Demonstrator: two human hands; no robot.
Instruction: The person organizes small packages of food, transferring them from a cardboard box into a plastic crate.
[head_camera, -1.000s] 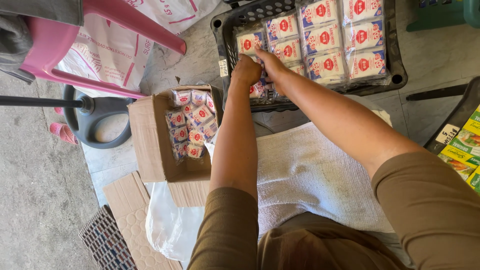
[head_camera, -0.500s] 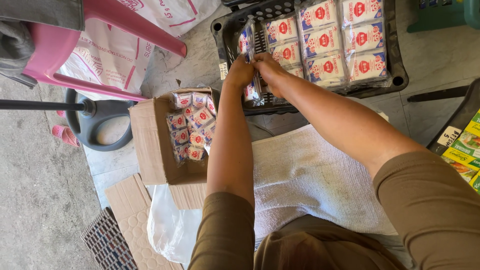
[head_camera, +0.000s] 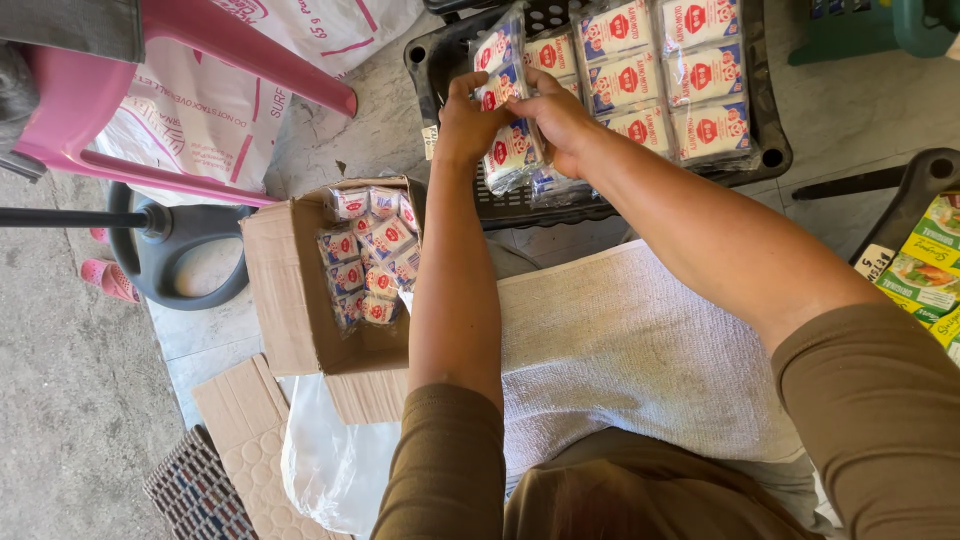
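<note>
Both my hands hold one clear plastic strip of small white-and-red packets (head_camera: 508, 105) over the near left corner of a black plastic crate (head_camera: 440, 60). My left hand (head_camera: 462, 122) grips its left edge and my right hand (head_camera: 556, 118) grips its right edge. The strip stands roughly on end, tilted a little. Inside the crate lie rows of the same packets (head_camera: 668, 70), flat and side by side. An open cardboard box (head_camera: 290, 300) below and left of my hands holds several more packets (head_camera: 372, 260).
A pink plastic chair (head_camera: 190, 110) and printed white sacks (head_camera: 210, 120) are at the upper left. A white towel (head_camera: 630, 350) covers my lap. Green and yellow packages (head_camera: 925, 270) sit in another crate at right. Flattened cardboard (head_camera: 250, 440) lies on the floor.
The strip of packets has been lifted out of the crate's near left corner and raised on end between my two hands. Both hands moved slightly up.
</note>
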